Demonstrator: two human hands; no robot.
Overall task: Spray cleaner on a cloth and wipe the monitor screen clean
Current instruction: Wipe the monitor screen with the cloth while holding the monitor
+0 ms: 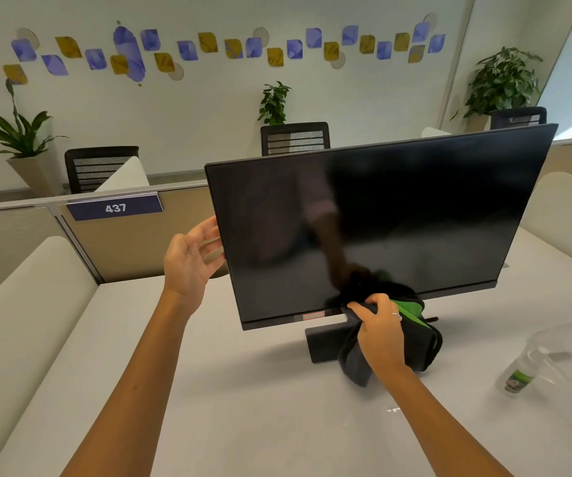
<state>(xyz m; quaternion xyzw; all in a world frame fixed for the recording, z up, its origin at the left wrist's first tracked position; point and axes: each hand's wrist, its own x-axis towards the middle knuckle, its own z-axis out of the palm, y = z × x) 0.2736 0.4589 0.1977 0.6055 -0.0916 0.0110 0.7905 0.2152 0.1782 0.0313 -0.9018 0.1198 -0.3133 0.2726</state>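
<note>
Wiping step: right hand (379, 330) grips cloth (411, 339) at monitor (380, 218) bottom edge, left hand (191, 256) open, steadying its side; next, probably sweep cloth upward.

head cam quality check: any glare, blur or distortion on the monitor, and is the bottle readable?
Head view: wide-angle bending tilts the monitor and curves the partitions; its dark screen carries a dim reflection of the arm, no hard glare. The clear bottle at the right edge looks smeared and its label is unreadable. The left hand and the right hand gripping the cloth are sharp.
</note>
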